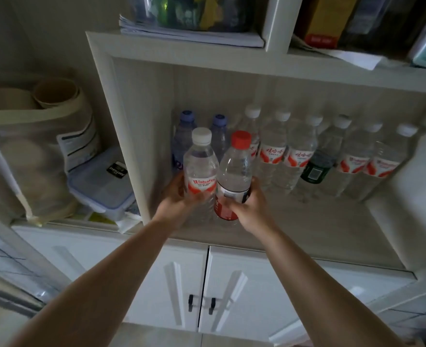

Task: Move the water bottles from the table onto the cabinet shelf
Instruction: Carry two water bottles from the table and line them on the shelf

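Note:
My left hand (175, 199) grips a clear white-capped water bottle (200, 161) with a red and white label. Touching it on the right, a red-capped water bottle (235, 171) is gripped low down by my right hand (250, 205). Both bottles stand upright at the front left of the cabinet shelf (307, 229). Behind them a row of bottles lines the shelf's back wall: two purple-capped bottles (187, 126) at the left, then several white-capped bottles (297, 151) running to the right.
Left of the cabinet, a mesh bag (19, 159) and a clear plastic food box (101, 186) sit on a ledge. Above the shelf are papers and boxes (194, 33). Below it are two white cabinet doors with black handles (202, 304).

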